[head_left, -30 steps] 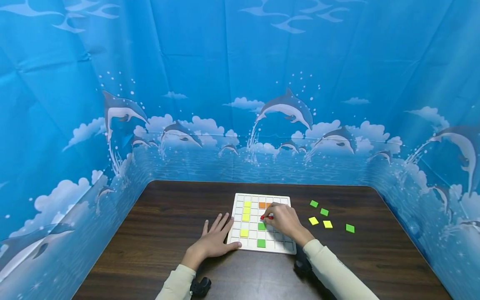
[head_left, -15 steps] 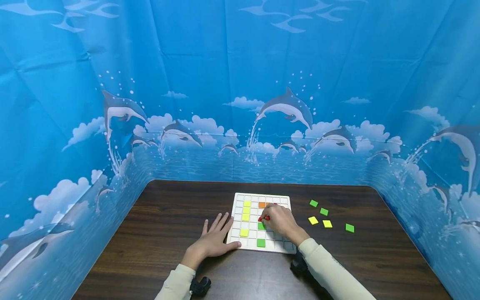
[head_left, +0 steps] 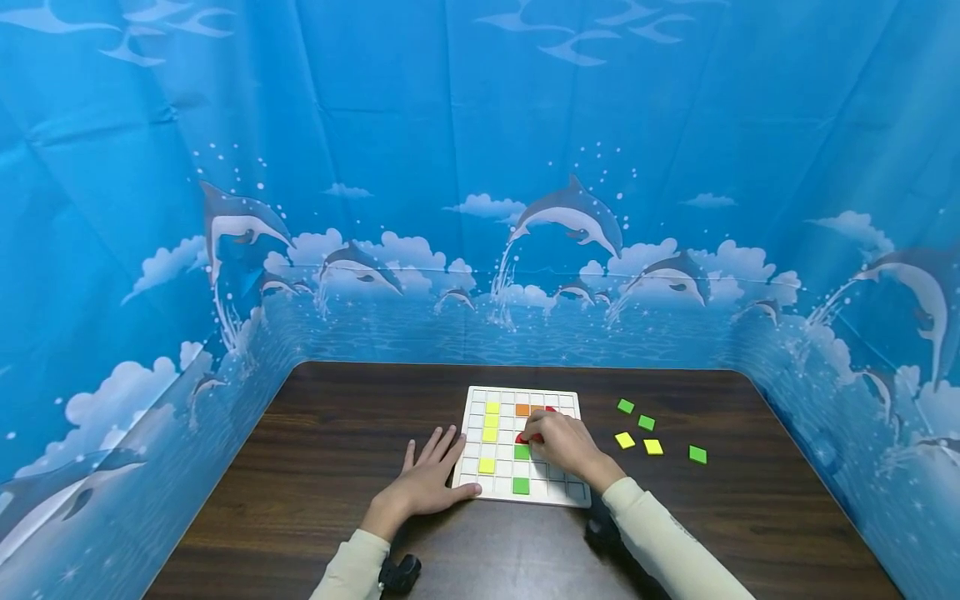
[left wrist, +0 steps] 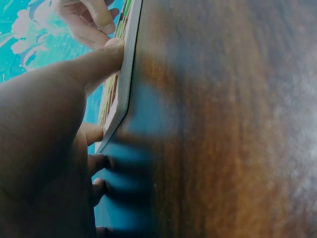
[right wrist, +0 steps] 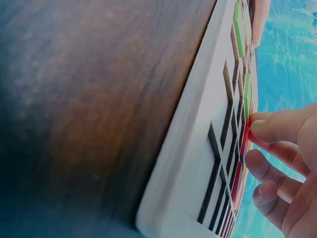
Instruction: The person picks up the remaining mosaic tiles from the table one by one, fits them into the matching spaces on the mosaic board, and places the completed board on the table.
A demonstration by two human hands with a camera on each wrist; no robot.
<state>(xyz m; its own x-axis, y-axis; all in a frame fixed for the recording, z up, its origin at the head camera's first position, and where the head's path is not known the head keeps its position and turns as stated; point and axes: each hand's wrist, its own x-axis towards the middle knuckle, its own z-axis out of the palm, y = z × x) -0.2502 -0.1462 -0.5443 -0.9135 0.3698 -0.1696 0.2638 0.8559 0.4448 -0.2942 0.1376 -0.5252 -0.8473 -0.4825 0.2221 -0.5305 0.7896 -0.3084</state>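
A white gridded board [head_left: 551, 502] lies on the dark wooden table. My left hand [head_left: 426, 483] spreads its fingers along the board's left side, the thumb [left wrist: 115, 47] resting on its near edge. My right hand [head_left: 568, 446] reaches over the middle of the board. Its thumb and forefinger pinch a red square tile [right wrist: 246, 130] down at the grid, just beyond a green tile [head_left: 521, 452]. More red shows under the right fingers, which partly hide that row. Yellow tiles [head_left: 490, 434] stand in a left column, and orange tiles [head_left: 522, 410] in a far row beside another red tile [head_left: 551, 408].
Loose green tiles [head_left: 647, 422] and yellow tiles [head_left: 653, 447] lie on the table [head_left: 360, 400] right of the board. Another green tile [head_left: 697, 455] lies farther right. A blue dolphin-print curtain [head_left: 420, 167] surrounds the table's back and sides.
My right hand has lowered the red tile slightly leftward onto the grid, and its fingers have drawn in closer. The far red tile has come into sight. My left hand stays in place.
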